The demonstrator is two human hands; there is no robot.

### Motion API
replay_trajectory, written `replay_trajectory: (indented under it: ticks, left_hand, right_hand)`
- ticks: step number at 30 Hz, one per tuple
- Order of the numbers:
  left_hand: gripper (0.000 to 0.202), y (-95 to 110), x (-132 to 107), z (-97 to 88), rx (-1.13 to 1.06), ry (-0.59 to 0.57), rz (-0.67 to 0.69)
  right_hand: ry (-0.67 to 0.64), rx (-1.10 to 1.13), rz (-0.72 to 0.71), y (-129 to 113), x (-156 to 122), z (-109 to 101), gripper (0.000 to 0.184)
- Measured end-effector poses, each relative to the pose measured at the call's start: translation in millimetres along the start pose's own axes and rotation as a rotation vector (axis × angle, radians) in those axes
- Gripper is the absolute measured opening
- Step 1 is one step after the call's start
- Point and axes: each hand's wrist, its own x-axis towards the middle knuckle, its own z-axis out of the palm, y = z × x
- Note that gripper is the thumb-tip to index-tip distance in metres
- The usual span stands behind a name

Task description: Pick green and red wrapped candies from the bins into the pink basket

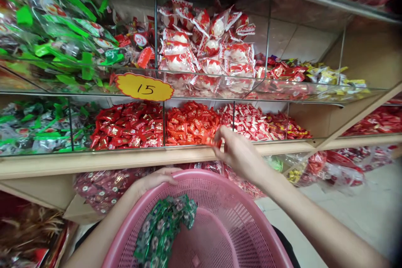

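My left hand grips the far rim of a pink plastic basket, fingers curled over the edge. Inside the basket lies a heap of green-wrapped sweets. My right hand reaches over the basket to the front of the lower shelf. Its fingertips pinch a small orange-red wrapped sweet at the edge of the bin of orange-red sweets.
Glass-fronted bins hold red sweets, red-and-white sweets and green packets. The upper shelf has white-and-red packs and a yellow tag marked 15. Bags of sweets lie under the wooden shelf edge.
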Motion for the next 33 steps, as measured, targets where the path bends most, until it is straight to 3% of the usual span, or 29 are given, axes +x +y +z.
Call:
replay_trajectory:
  ticks: [2, 5, 10, 22, 33]
  left_hand:
    - [0.051, 2, -1, 2.4, -0.003, -0.029, 0.002]
    - [0.049, 3, 0, 4.9, -0.014, -0.064, 0.001]
    - [0.048, 2, 2, 5.3, 0.005, -0.076, -0.007]
    - [0.048, -1, -1, 4.0, 0.021, -0.040, 0.028]
    - [0.049, 0, -3, 3.7, 0.046, -0.061, 0.048]
  right_hand:
    - [-0.151, 0.125, -0.054, -9, -32, 16, 0.013]
    - [-0.359, 0.072, -0.100, -17, -70, 52, 0.017]
    - [-0.505, -0.151, -0.129, -13, -90, 92, 0.032]
    - [-0.601, -0.336, -0.265, -10, -84, 116, 0.032]
    - [-0.590, -0.425, -0.217, -20, -79, 129, 0.033]
